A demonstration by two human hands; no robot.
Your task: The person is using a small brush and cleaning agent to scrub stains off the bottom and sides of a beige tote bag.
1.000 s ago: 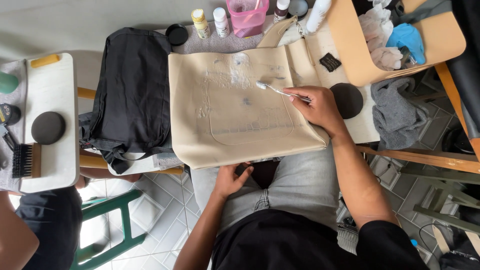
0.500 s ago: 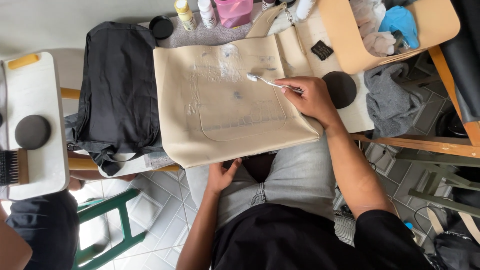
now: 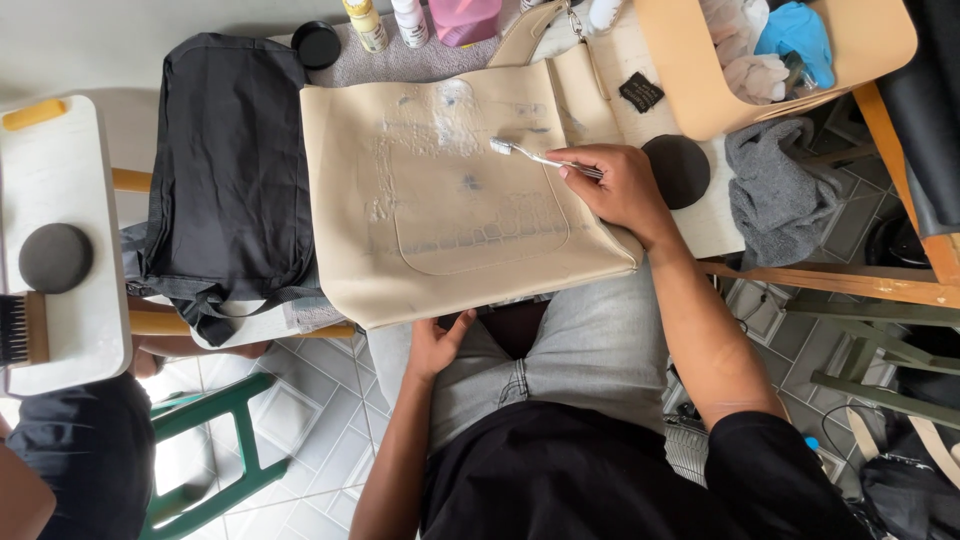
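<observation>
Gripping toothbrush [image 3: 530,155], right hand [image 3: 620,190] closed | left hand [image 3: 435,345] resting on thigh

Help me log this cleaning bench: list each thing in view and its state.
Beige bag: flat, front smeared wet.
Toothbrush: in right hand, bristles over the bag.
Left hand: empty, on thigh.
Black bag: flat, untouched.
Grey cloth: crumpled.
Black lid: off, lying loose.

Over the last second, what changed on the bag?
The right hand has slid the toothbrush slightly left and up across the beige bag, bristles now nearer the foamy patch. The left hand stays on the thigh; the black bag has not moved on the table.
</observation>
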